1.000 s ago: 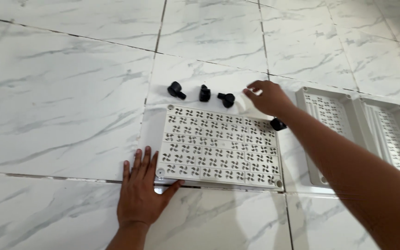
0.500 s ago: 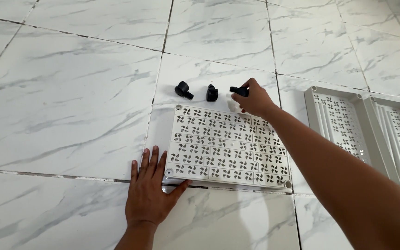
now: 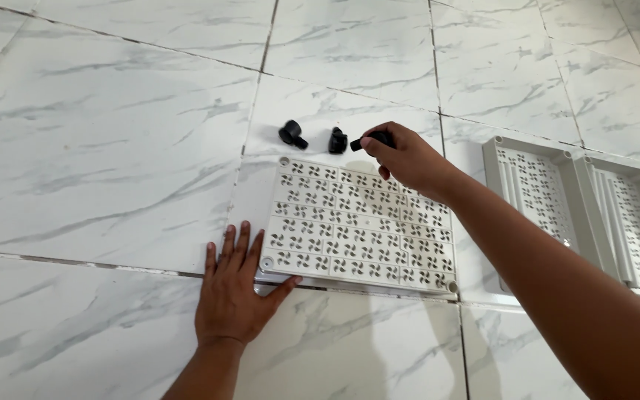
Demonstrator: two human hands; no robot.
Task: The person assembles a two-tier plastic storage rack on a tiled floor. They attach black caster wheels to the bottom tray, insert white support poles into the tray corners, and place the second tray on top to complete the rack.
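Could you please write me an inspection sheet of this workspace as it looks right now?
Surface: white marble-look floor tiles with grey veins and dark grout lines.
Job's things: white perforated panel lying flat on the floor; three small black pegs beyond its far edge, the left peg and the middle peg lying free, the third peg pinched in the right hand.
Clutter: two more white perforated trays side by side at the right.
Grippers: left hand spread flat on the floor, thumb against the panel's near left corner; right hand closed on the third peg.
Cables: nothing seen.
Surroundings: only tiled floor in view.
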